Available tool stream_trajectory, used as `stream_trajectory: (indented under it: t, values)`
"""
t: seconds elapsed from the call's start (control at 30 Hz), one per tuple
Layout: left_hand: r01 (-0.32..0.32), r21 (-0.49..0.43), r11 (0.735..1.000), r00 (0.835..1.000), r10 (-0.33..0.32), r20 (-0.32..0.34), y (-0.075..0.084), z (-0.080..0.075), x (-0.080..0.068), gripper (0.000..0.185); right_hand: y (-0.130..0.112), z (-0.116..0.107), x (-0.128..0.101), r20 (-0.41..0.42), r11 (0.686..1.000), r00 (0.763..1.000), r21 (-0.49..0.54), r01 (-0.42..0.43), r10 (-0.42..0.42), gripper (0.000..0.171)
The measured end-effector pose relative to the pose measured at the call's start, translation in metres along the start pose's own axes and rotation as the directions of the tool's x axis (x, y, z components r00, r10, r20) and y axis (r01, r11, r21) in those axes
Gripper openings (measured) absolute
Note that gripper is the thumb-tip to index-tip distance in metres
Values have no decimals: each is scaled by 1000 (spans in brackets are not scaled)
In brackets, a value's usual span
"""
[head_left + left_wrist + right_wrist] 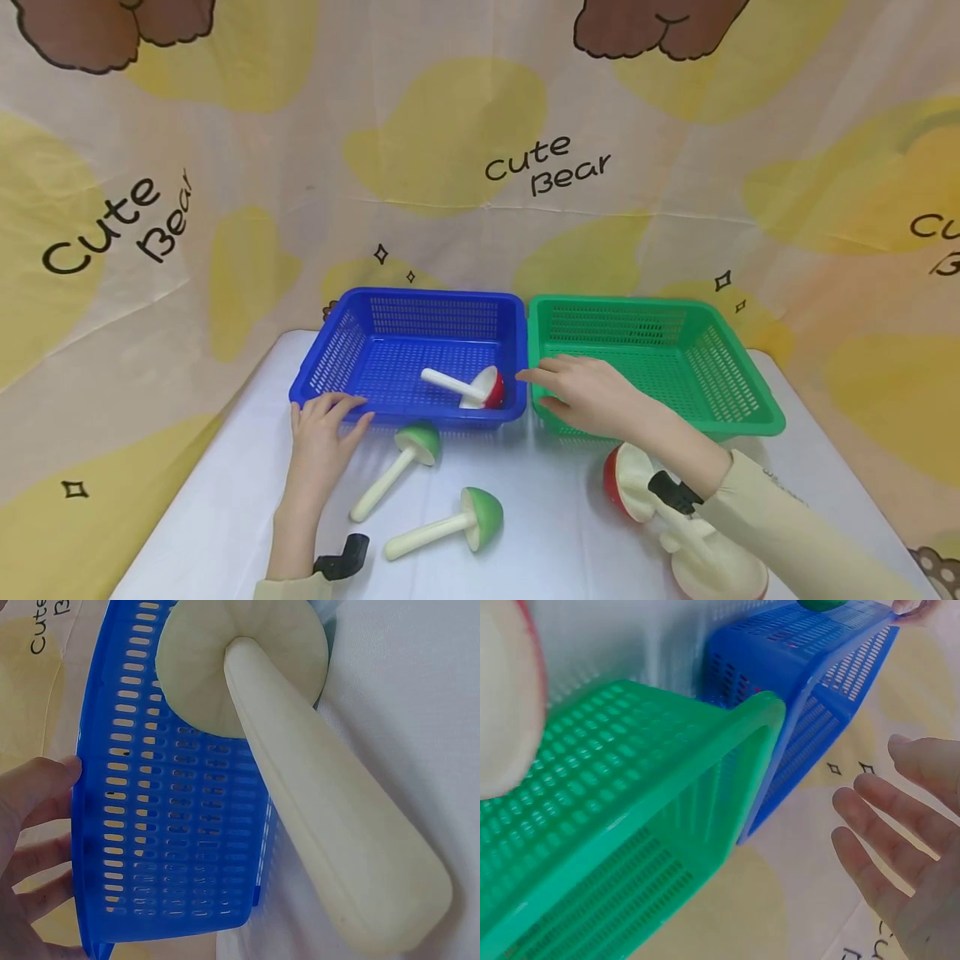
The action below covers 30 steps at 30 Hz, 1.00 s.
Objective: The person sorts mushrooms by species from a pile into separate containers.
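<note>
My left hand [324, 437] rests at the near left corner of the blue basket [442, 415], fingers spread along its rim. In the left wrist view, those fingertips meet the rim. Inside this basket, a red-capped toy mushroom [491, 388] lies on its side at the right end. My right hand [581, 390] hovers over the left end of the green basket [750, 429], fingers apart and nothing in them. Just in front of the blue basket lies a green-capped toy mushroom [422, 442], with a second green-capped mushroom [483, 518] nearer me.
Beneath the right forearm lie a red-capped mushroom [615, 483] and another mushroom [720, 571], partly covered by the sleeve. Both baskets stand side by side at the back of the white table [555, 533]. A printed cloth [450, 167] hangs behind them.
</note>
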<state>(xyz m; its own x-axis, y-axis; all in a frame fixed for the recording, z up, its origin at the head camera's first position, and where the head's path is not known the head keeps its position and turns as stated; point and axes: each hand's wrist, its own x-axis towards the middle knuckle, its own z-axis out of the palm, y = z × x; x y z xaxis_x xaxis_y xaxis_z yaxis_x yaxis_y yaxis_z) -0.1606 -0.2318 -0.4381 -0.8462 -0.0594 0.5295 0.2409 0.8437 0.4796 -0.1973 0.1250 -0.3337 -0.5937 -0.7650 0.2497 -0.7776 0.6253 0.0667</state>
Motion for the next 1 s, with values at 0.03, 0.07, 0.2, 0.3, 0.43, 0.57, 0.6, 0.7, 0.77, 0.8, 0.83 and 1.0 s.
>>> stream_trajectory:
  t: [0.03, 0.07, 0.2, 0.3, 0.43, 0.57, 0.6, 0.7, 0.77, 0.8, 0.83, 1.0]
  values:
    - [0, 0, 1000, 1000, 0, 1, 0, 0, 0, 21, 1, 0, -4, -1, 1000, 1000, 5, -6, 6, 38]
    - [1, 0, 1000, 1000, -1, 1, 0, 0, 0, 21, 1, 0, -8, 0, 1000, 1000, 13, -15, 15, 38]
    - [3, -2, 1000, 1000, -3, 2, 0, -1, -1, 21, 3, -2, -23, -4, 998, 999, 29, -54, 54, 40]
    - [7, -2, 1000, 1000, -7, 9, 1, -1, -1, 21, 2, -4, -36, -10, 995, 996, 40, -88, 89, 43]
    - [13, 0, 1000, 1000, -13, 19, 1, -1, -1, 21, 2, -7, -54, -14, 989, 990, 52, -138, 138, 45]
    - [20, -2, 1000, 999, -20, 27, 2, -1, 0, 21, 1, -10, -71, -15, 980, 982, 68, -189, 191, 46]
    - [20, -2, 1000, 999, -20, 28, 2, -1, 0, 21, 1, -10, -76, -19, 978, 980, 73, -197, 199, 46]
    - [22, -2, 1000, 999, -22, 29, 2, -2, 0, 21, 0, -10, -88, -36, 971, 973, 79, -224, 227, 47]
    - [22, -3, 1000, 999, -21, 30, 2, -2, 0, 21, -1, -9, -96, -52, 967, 967, 74, -245, 249, 47]
    - [19, -3, 1000, 999, -19, 30, 2, -2, 0, 21, -2, -9, -101, -57, 965, 964, 71, -254, 259, 47]
    - [18, -3, 1000, 999, -18, 29, 2, -2, 0, 22, -2, -8, -104, -62, 962, 961, 67, -264, 268, 47]
    - [12, -3, 1000, 1000, -12, 22, 3, -2, -1, 22, -5, -4, -122, -94, 958, 954, 66, -279, 284, 50]
